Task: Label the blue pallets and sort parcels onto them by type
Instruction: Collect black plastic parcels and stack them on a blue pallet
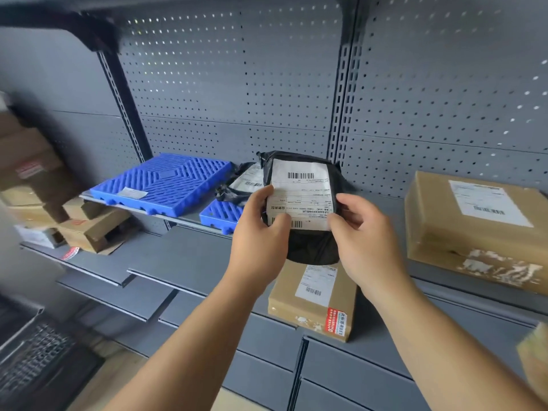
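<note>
At the middle of the frame both hands, left hand (261,221) and right hand (360,229), pinch a soft, light-looking black bag (308,203) by its side edges, above a box (314,298), near the blue pallet (166,182).

The big blue pallet (161,185) has open room above its flat top; only a small sticker (130,192) lies there. Just right of it, a black bag (234,188) sits on a small blue pallet (221,215). Farther right, the left hand (261,229) and right hand (364,232) hold a black parcel (302,200) in the way. Left of it and lower, brown boxes (92,229) pile up.
</note>
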Action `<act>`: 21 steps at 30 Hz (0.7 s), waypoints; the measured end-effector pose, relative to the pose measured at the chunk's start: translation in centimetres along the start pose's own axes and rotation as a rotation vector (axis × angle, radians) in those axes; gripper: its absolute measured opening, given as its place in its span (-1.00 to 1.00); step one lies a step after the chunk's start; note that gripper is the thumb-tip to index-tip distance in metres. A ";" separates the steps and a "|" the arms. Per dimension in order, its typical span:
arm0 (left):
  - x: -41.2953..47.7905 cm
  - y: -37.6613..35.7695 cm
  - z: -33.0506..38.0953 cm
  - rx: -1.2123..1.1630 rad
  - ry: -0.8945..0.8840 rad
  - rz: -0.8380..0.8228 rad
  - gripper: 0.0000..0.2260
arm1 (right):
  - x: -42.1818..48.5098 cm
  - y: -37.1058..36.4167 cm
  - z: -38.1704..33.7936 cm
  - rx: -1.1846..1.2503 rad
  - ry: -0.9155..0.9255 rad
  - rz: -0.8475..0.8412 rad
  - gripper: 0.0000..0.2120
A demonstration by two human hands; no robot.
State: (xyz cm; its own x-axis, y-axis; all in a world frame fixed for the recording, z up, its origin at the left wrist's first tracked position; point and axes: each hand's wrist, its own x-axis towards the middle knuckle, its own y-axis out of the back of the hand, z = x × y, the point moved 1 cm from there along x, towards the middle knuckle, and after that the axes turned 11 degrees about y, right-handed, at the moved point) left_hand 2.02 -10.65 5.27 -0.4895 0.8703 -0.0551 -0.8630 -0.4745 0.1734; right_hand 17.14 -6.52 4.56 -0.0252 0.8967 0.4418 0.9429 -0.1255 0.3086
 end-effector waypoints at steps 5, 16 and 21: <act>3.7 -1.1 0.4 0.038 0.012 -0.019 -0.58 | 3.0 -1.1 1.4 0.003 -0.008 0.016 -0.64; 12.7 -5.0 1.9 0.202 0.020 -0.138 -0.58 | 10.6 -2.4 5.8 0.039 -0.088 0.085 -0.65; 15.7 -5.1 2.3 0.413 -0.019 -0.211 -0.59 | 11.9 -3.6 6.8 0.005 -0.142 0.127 -0.64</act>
State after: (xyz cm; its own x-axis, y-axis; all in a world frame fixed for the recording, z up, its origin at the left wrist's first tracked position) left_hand -0.95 5.72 5.76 -0.3025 0.9463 -0.1137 -0.8198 -0.1975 0.5375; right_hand 15.67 7.50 2.95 0.1411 0.9246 0.3538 0.9370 -0.2401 0.2538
